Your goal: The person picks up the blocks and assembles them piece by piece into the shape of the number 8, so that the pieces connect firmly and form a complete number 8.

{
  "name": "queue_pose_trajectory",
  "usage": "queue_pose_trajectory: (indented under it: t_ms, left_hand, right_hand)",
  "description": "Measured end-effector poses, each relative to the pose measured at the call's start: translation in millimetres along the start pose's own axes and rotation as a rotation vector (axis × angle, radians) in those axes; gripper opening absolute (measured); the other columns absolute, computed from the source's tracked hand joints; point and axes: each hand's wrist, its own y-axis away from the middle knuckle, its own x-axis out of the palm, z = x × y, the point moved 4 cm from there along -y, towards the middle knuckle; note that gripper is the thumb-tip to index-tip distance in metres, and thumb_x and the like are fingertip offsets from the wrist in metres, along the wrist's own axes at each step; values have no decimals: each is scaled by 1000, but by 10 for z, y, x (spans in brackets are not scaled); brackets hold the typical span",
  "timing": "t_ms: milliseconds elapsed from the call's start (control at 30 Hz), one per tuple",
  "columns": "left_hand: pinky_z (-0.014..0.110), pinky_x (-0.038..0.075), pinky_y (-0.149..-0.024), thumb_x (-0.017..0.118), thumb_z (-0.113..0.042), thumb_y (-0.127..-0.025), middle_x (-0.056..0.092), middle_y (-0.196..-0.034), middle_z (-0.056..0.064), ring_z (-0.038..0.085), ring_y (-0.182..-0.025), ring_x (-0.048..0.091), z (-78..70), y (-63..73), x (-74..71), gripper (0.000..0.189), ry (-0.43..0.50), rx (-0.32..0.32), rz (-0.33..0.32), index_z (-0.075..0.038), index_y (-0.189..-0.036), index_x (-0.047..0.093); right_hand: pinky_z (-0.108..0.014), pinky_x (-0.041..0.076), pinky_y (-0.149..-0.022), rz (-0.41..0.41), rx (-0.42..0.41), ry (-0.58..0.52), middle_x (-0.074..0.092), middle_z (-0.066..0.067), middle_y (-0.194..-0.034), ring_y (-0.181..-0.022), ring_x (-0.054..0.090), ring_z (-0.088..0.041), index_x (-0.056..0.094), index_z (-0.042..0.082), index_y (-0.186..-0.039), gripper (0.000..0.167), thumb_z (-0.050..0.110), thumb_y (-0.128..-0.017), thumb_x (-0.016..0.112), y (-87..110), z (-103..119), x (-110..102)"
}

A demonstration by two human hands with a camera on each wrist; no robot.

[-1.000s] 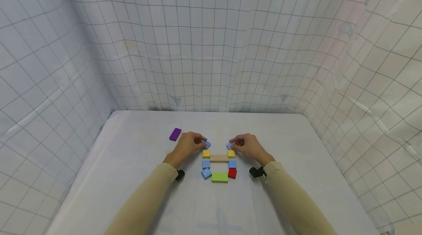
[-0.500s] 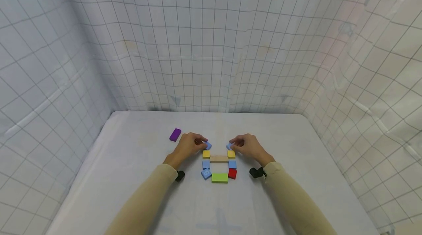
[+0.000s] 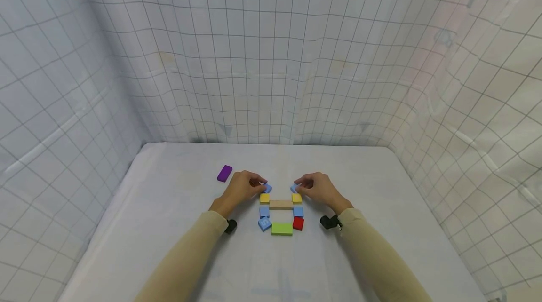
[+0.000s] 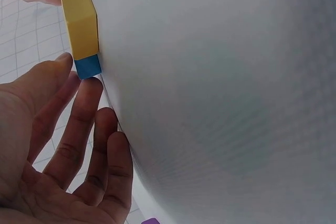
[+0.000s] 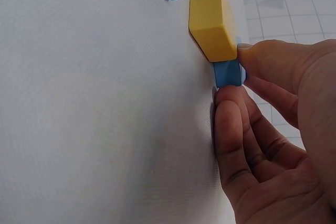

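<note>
My left hand (image 3: 242,187) pinches a small blue block (image 3: 267,188) at the far left corner of a layout of blocks. In the left wrist view the thumb and fingertips meet this blue block (image 4: 88,67), just beyond a yellow block (image 4: 81,27). Mirroring it, my right hand (image 3: 318,188) pinches another blue block (image 3: 294,188) at the far right corner. That blue block (image 5: 228,73) sits behind a second yellow block (image 5: 214,22) in the right wrist view, partly covered by it. Both held blocks are turned at an angle, close to the table surface.
A wooden plank (image 3: 281,204) spans between the two yellow blocks. Nearer lie two blue blocks, a tilted light-blue block (image 3: 264,224), a red block (image 3: 298,223) and a green block (image 3: 282,229). A purple block (image 3: 225,173) lies left of my left hand on the white table (image 3: 169,189).
The blue block in my left hand has shifted very slightly right and nearer. My right hand and the rest of the layout look the same.
</note>
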Motion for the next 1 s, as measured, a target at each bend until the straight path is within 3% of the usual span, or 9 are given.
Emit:
queue_pose_trajectory:
  t_ms: [600,800,1000]
  left_hand:
    - [35,65,-91,89,-22,-106,85,-108,6,18,-97,70,43,-3,-26,28,27,5,-21,-11,-132,88]
    - [45,68,-99,88,-23,-107,83,-126,12,28,-113,75,120,15,-236,32,5,-25,-124,-11,-136,86]
    - [57,62,-113,86,-15,-107,74,-139,26,45,-129,68,379,34,-574,34,-68,-66,-269,-5,-139,84]
  right_hand:
    - [-28,62,-87,-3,-1,-4,81,-1,-108,-95,68,-16,89,16,-129,23,21,-106,87,-1,-8,9]
    - [-29,62,-87,-5,-19,-6,82,-1,-108,-95,69,-15,89,16,-128,22,21,-107,86,3,-20,12]
    - [-30,61,-87,-8,-19,-1,81,-1,-107,-95,68,-15,89,16,-128,22,23,-107,87,7,-21,11]
